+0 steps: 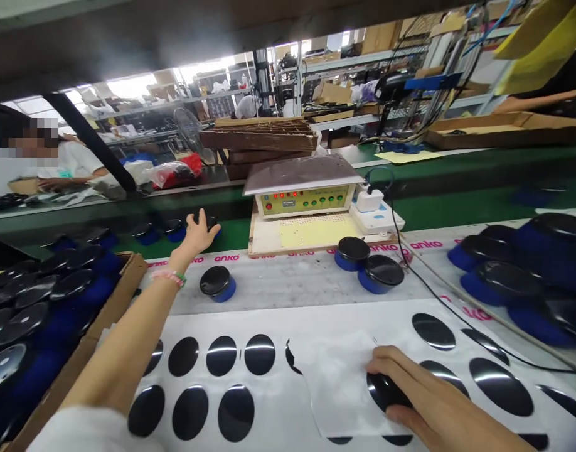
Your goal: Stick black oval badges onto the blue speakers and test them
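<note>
On the left, my left hand (199,235) reaches out to the green conveyor belt with its fingers spread. A round blue piece with a black top (214,230) is right beside its fingers, partly hidden by them. At the lower right, my right hand (410,392) has its fingers and thumb around the edges of a glossy black disc (384,390), whose right part is under the hand. Beneath it lies a white sheet (278,414) with rows of black discs (221,356) and a loose, wavy-edged white piece (335,383). Another blue piece (217,284) stands on the bench nearby.
A cardboard box (128,270) of blue pieces stands at left. More blue pieces (509,276) are heaped at right, and two (381,274) stand mid-bench. Behind is a control box (307,194) with lit indicators. A black cable (424,285) crosses the right side. A person (71,157) sits opposite.
</note>
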Available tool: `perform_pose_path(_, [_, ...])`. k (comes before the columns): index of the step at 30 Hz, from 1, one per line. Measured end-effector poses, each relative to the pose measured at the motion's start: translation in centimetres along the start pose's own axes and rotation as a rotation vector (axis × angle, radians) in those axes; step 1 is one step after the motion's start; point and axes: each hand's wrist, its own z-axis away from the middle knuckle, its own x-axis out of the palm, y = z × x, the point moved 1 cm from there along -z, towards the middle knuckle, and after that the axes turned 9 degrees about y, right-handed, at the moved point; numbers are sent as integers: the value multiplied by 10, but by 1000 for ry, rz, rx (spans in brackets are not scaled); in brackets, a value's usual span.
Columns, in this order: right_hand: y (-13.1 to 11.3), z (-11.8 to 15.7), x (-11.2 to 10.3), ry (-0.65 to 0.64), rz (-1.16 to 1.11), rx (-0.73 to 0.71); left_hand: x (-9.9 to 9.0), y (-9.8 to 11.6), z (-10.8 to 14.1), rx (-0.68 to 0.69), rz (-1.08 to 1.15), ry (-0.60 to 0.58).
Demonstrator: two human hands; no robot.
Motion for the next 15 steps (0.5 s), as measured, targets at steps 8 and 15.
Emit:
perform_pose_path(8, [-22,-13,-26,-132,-220,87,-17,25,84,71,-142,-222])
perform_pose_path(15, [-23,-20,-29,-196,-188,37,26,127,168,555,315,-408])
